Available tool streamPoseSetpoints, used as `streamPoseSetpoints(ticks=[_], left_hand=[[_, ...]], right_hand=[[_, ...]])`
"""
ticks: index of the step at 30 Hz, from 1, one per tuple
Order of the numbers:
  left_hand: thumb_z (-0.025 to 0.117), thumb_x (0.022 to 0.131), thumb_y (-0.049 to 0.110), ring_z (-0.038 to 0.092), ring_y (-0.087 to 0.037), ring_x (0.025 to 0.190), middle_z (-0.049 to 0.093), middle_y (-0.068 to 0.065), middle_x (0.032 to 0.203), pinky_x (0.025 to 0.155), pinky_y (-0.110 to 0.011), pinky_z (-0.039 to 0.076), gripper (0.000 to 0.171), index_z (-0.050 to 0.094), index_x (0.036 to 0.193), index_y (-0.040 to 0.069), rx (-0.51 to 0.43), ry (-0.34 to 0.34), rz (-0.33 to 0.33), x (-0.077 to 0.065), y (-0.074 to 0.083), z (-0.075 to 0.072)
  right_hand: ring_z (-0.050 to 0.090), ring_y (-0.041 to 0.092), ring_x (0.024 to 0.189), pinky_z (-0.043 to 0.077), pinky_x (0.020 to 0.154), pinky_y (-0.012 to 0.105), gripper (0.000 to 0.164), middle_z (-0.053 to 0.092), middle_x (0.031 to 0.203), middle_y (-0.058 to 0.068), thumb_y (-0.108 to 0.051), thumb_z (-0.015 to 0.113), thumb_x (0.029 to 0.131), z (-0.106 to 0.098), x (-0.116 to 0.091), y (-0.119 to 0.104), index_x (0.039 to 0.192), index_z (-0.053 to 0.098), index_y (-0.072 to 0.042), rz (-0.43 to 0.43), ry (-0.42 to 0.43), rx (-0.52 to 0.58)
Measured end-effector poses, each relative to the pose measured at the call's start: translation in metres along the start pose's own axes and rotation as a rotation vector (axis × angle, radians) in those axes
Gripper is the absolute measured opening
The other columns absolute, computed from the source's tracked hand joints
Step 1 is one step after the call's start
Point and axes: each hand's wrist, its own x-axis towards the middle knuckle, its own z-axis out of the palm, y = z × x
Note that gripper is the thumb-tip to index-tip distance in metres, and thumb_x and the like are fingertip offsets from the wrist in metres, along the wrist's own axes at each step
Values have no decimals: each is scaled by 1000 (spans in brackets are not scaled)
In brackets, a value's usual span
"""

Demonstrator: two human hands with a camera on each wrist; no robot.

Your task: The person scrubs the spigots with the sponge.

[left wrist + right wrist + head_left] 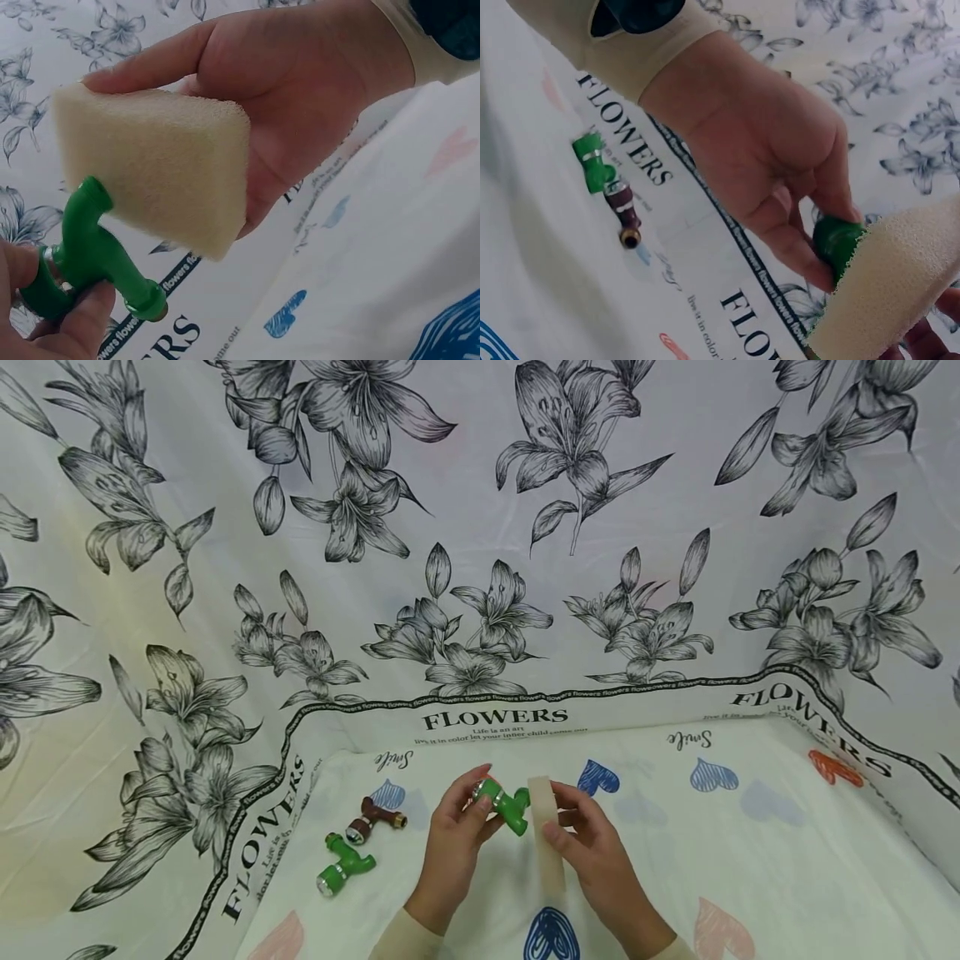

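My left hand (459, 822) pinches a green plastic tap (512, 810) between thumb and fingers, by its round handle end. In the left wrist view the spout (90, 199) of the tap overlaps the face of a cream sponge block (157, 157). The sponge (546, 835) stands on edge in my right hand (592, 839), thumb on one side and fingers on the other. The right wrist view shows the same sponge (892, 281) hiding most of the tap (836, 244).
To the left on the cloth lie a second green tap (345, 867) and a brown tap (372, 820) with a brass-coloured end, close together. A white cloth (652, 877) printed with hearts covers the surface. Flower-printed fabric (465, 527) rises behind and at the sides.
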Motion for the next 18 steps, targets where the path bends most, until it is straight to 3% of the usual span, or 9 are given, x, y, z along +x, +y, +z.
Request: streamPoseSetpoints(ticks=[5,11,18], left_hand=[[66,109,5,68,-31,122,57,-23,136,102,-46,58,39,60,148,2,-44,0,-30,0,1,3],[72,105,2,71,-29,118,61,-22,135,102,-46,59,41,60,144,-1,-56,33,-52,-1,3,2],[69,106,0,74,-28,113,63,-19,131,101,-49,58,39,57,143,-7,-194,7,-74,-4,6,4]], right_hand=[[57,37,121,60,95,32,52,58,138,12,-21,77,105,2,-1,-2,153,58,-17,-55,10,-26],[57,33,119,58,94,32,50,60,137,9,-28,75,106,2,3,-3,152,60,-18,-44,72,-57],[58,30,120,57,95,31,53,59,138,10,-29,73,108,0,6,4,155,56,-13,-54,90,-94]])
